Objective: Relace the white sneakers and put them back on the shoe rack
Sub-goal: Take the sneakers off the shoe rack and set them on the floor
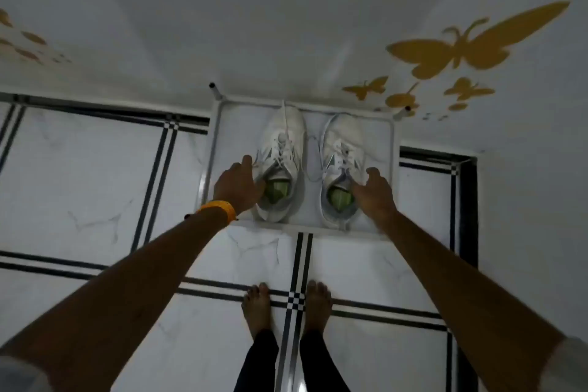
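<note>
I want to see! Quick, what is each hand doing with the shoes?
Left hand: fingers tucked into the left shoe, gripping its collar.
Right hand: fingers curled at the right shoe; a firm grip cannot be told.

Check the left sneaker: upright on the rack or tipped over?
Upright. The left sneaker sits sole-down on the shoe rack, laces and green insole facing up, the left hand at its collar.

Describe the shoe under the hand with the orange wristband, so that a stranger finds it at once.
Look at the white metal shoe rack standing against the wall with yellow butterfly stickers. Two white lace-up sneakers lie on it, toes to the wall. The wanted white sneaker is the left one, nearer the wall, its lace trailing over the rack's back rail.
</note>
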Motion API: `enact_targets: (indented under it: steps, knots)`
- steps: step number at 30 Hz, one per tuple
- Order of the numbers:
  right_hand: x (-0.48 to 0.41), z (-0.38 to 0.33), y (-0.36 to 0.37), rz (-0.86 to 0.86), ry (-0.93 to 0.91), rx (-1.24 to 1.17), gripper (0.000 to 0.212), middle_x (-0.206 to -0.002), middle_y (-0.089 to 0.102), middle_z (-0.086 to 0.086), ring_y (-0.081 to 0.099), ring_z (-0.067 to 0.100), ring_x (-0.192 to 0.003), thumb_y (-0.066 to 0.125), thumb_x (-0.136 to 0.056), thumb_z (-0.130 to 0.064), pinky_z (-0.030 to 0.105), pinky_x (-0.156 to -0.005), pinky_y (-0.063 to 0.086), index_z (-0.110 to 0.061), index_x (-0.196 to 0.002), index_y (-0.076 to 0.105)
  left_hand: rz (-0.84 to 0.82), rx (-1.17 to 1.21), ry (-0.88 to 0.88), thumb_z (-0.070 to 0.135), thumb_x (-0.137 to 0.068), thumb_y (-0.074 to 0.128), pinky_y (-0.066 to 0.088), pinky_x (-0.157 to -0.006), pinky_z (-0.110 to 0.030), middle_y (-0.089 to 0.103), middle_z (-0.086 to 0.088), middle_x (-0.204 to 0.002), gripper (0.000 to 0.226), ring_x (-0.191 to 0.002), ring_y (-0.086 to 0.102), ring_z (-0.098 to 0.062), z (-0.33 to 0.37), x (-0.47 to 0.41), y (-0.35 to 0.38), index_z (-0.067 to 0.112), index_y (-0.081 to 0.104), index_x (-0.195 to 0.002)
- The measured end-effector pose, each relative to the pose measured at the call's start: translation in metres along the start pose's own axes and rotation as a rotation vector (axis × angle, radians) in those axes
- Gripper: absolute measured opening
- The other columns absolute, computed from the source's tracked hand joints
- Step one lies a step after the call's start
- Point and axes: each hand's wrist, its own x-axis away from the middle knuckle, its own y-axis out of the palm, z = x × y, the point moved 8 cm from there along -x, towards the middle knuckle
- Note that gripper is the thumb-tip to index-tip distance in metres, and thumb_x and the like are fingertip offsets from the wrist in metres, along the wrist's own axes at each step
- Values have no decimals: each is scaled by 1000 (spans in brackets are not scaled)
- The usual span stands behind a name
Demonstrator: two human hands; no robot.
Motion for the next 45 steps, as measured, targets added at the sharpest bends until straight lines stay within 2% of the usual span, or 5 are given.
enact_targets:
  steps: [11, 27, 31, 40, 45]
  knots:
    - [-44, 56, 66, 229, -295, 243, 20, -102, 61, 23, 60, 38, -93, 46, -93, -3, 40, -75, 45, 4, -109, 55, 136, 61, 93, 18, -94, 47, 52, -81, -47, 68, -25, -103, 26, -91, 64, -45, -41, -47, 92, 3, 54, -113]
    - [187, 79, 42, 278, -419, -60, 38, -123, 58, 10, 58, 20, -107, 44, -97, -3, 23, -87, 42, -6, -135, 46, 257, 222, 175, 13, -97, 47, 48, -64, -27, 57, 0, -83, 26, -65, 51, -16, -13, 174, 59, 6, 48, -123]
    - [231, 137, 89, 371, -449, -53, 34, -110, 60, 9, 56, 12, -93, 43, -95, -2, 14, -76, 42, -3, -129, 50, 211, 231, 187, 19, -98, 46, 55, -68, -37, 67, -8, -87, 22, -70, 62, -25, -62, 210, 126, 9, 48, -118]
    - [218, 308, 263, 197, -336, 8, 33, -120, 62, 16, 62, 28, -109, 46, -98, -9, 39, -93, 52, -1, -130, 49, 54, 254, 88, 22, -100, 45, 60, -79, -42, 69, -13, -99, 33, -83, 68, -27, -207, 229, 340, 7, 46, -129]
    - [166, 390, 340, 218, -305, -21, 35, -116, 61, 13, 56, 15, -99, 40, -94, -12, 24, -87, 44, -2, -125, 52, 0, 214, 154, 18, -99, 45, 51, -74, -32, 69, -18, -101, 32, -87, 67, -34, -251, 184, 447, 3, 47, -127]
